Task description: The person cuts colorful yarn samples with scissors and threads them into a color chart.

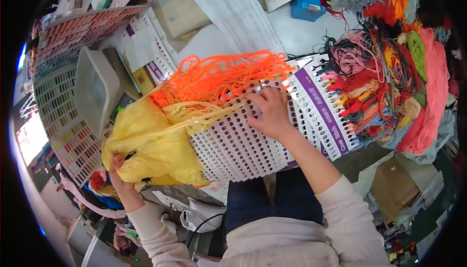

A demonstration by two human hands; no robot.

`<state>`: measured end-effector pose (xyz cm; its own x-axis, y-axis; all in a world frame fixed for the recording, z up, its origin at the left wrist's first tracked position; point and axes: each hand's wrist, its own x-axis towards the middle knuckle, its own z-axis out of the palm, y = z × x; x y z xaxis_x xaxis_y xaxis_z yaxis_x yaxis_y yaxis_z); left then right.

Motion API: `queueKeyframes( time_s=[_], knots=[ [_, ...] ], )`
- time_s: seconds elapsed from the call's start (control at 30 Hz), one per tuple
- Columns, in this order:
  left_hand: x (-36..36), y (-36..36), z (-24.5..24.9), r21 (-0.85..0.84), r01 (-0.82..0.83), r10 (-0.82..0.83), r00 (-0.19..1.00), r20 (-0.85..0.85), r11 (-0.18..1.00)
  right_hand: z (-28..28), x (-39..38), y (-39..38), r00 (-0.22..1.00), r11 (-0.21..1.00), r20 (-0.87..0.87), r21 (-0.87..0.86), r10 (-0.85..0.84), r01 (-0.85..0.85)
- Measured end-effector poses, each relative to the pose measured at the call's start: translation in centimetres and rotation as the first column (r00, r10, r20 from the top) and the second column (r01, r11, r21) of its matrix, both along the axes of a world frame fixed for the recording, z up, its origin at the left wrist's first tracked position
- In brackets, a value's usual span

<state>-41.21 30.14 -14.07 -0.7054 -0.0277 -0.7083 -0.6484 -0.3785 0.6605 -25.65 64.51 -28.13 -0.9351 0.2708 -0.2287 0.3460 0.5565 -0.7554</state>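
My left hand [118, 169] is closed around the outer end of a large, loose bundle of yellow embroidery thread [151, 145]. From this bundle a pale yellow strand [209, 117] stretches across to the fingers of my right hand [272, 111]. That hand lies over a fanned row of white punched thread cards [238, 145], thumb and forefinger apart near the strand's end. Bright orange thread [219, 77] is heaped along the cards' far edge, just beyond my right fingertips. At the right end of the row, a card with a purple printed band [318, 104] faces up.
A mass of mixed coloured skeins [374, 82] and long pink thread [430, 92] lies at right. On the left are a grey plastic tub [97, 87] and a colour-sample rack [58, 106]. Printed sheets [233, 14] and a blue box [307, 6] sit at the back.
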Motion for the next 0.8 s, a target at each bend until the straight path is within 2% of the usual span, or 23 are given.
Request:
queueKeyframes(
  time_s=[0.03,0.1,0.17,0.23,0.3,0.33,0.37,0.43,0.5,0.63,0.73,0.8],
  knots=[
    [0.0,-1.1,0.7,-0.074,0.030,-0.033,0.999,-0.037,0.997,0.2,0.0,-0.1,1.000,1.000,-0.016,0.012,-0.007,0.007],
    [2.0,0.4,1.2,0.003,0.190,-0.190,0.981,-0.032,0.982,0.3,-0.4,0.0,0.999,1.000,-0.045,0.007,-0.025,0.025],
    [5.5,3.2,0.6,0.083,0.401,-0.407,0.910,0.073,0.912,1.1,0.1,-0.2,0.993,0.999,-0.107,0.006,-0.050,0.050],
    [8.1,9.1,-0.8,0.193,0.497,-0.526,0.838,0.147,0.846,1.9,0.8,-0.7,0.981,0.986,-0.152,-0.138,-0.116,0.096],
    [9.4,14.9,-2.1,0.333,0.421,-0.491,0.856,0.161,0.844,3.4,1.6,-1.2,0.977,0.957,-0.149,-0.270,-0.152,0.108],
    [9.8,16.0,-2.9,0.392,0.409,-0.497,0.854,0.155,0.824,4.5,1.8,-1.5,0.975,0.815,0.011,-0.547,-0.224,0.193],
    [10.3,17.1,-3.8,0.449,0.395,-0.504,0.851,0.150,0.801,5.8,1.8,-2.0,0.953,0.588,0.185,-0.753,-0.241,0.295],
    [11.0,17.9,-4.8,0.520,0.418,-0.551,0.825,0.127,0.745,7.8,1.3,-1.9,0.910,0.223,0.399,-0.882,-0.117,0.415],
    [11.0,18.4,-4.7,0.590,0.420,-0.591,0.797,0.123,0.689,7.7,1.6,-2.0,0.897,0.146,0.428,-0.886,-0.108,0.440],
    [11.0,18.9,-3.8,0.589,0.234,-0.455,0.852,0.258,0.774,8.2,1.9,-1.3,0.890,0.063,0.433,-0.894,-0.141,0.444],
    [11.5,19.9,-2.9,0.329,0.512,-0.573,0.810,0.121,0.794,8.3,2.4,-1.2,0.879,0.009,0.451,-0.889,-0.152,0.458],
    [11.8,19.9,-3.7,0.368,0.458,-0.544,0.820,0.175,0.809,8.5,2.4,-1.2,0.872,-0.027,0.462,-0.885,-0.161,0.464]
  ],
)
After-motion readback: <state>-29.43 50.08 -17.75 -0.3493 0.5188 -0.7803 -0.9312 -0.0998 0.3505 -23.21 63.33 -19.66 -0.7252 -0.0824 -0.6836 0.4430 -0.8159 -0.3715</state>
